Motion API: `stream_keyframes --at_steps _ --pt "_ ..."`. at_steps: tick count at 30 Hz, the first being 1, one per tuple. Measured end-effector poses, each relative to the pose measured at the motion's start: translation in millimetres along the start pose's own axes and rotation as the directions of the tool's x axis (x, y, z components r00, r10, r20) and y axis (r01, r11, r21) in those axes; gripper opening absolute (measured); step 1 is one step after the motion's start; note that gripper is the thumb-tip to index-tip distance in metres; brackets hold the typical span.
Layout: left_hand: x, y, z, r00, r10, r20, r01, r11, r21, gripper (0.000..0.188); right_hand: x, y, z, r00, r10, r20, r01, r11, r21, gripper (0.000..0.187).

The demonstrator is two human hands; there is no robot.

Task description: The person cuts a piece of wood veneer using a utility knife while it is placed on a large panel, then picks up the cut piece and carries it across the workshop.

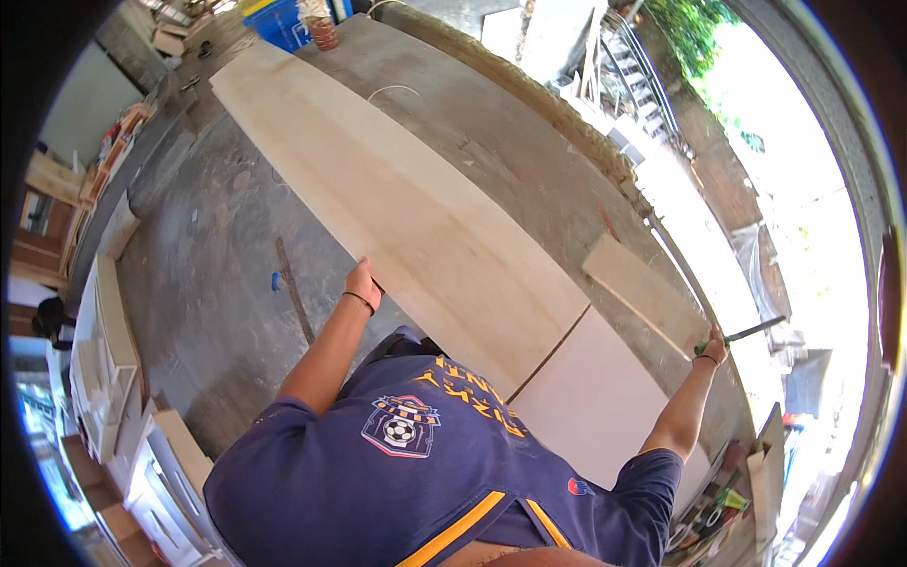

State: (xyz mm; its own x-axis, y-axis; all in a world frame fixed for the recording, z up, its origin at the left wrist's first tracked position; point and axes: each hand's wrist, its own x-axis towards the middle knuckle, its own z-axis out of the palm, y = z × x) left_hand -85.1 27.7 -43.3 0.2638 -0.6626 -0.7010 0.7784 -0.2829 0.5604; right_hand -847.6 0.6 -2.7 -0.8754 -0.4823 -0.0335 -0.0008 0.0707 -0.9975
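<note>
A long pale plywood board [378,189] stretches from in front of my body toward the far left. My left hand [363,283] grips its left edge, thumb on top and the other fingers mostly hidden beneath. Against the board's near end lies a whiter panel [590,397], with a dark straight gap between them. My right hand [715,350], out to the right past the panel, is closed round the green handle of what looks like a hand saw [758,327]. Its dark blade points right, seen nearly edge-on, away from the board.
A shorter plank [652,293] lies just left of my right hand. On the floor at left are a thin dark strip [295,288] and a small blue object [276,282]. A blue bin [283,24] stands beyond the board's far end. White drawer units [170,482] line the lower left.
</note>
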Motion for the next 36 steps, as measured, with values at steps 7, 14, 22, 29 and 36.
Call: stream_keyframes --at_steps 7,14,22,29,36 --pt "-8 -14 -9 0.998 -0.038 0.040 0.038 0.999 0.014 0.048 -96 -20 64 0.984 0.085 0.158 -0.090 0.996 0.027 0.020" --pt "-18 -9 4 0.994 -0.106 0.015 0.104 0.991 0.079 0.049 -274 35 60 0.960 0.130 0.249 -0.084 0.979 -0.187 0.025" --pt "-16 -6 3 0.975 -0.204 0.090 0.200 0.979 0.045 0.053 -372 64 79 0.933 0.062 0.356 -0.017 0.991 -0.130 0.026" --pt "-22 8 -5 0.948 -0.274 0.161 0.264 0.961 0.077 0.057 -384 62 92 0.963 0.047 0.264 0.050 0.935 -0.350 0.027" --pt "-5 20 -32 0.885 -0.339 0.318 0.320 0.941 0.112 0.060 -368 64 73 0.943 0.234 0.236 -0.171 0.951 -0.259 0.022"
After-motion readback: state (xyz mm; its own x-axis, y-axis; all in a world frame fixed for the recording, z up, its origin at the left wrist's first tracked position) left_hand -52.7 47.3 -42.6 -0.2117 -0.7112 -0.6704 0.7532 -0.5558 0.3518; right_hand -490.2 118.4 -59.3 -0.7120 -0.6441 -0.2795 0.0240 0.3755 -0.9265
